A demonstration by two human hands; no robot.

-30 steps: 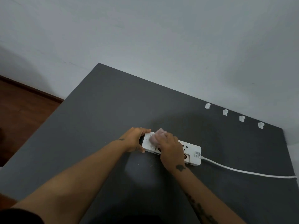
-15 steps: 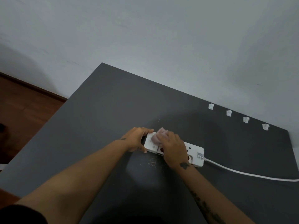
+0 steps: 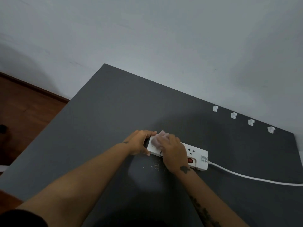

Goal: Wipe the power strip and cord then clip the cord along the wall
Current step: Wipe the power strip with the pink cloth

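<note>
A white power strip (image 3: pixel 197 155) with a red switch lies on the dark grey table (image 3: pixel 101 122). Its white cord (image 3: pixel 249 177) runs off to the right edge of the view. My left hand (image 3: pixel 139 143) grips the strip's left end. My right hand (image 3: pixel 172 151) presses a small pinkish wipe (image 3: pixel 161 136) onto the strip's top near that left end, covering the middle sockets. Several white cord clips (image 3: pixel 233 115) sit in a row along the table's far edge by the wall.
Fine crumbs (image 3: pixel 155 166) lie on the table just in front of the strip. The pale wall (image 3: pixel 164 38) rises behind the table. Wooden floor (image 3: pixel 21 112) shows beyond the table's left edge.
My right hand has kept the wipe pressed on the strip's left half with only slight shifts. The left hand holds the same end throughout.
</note>
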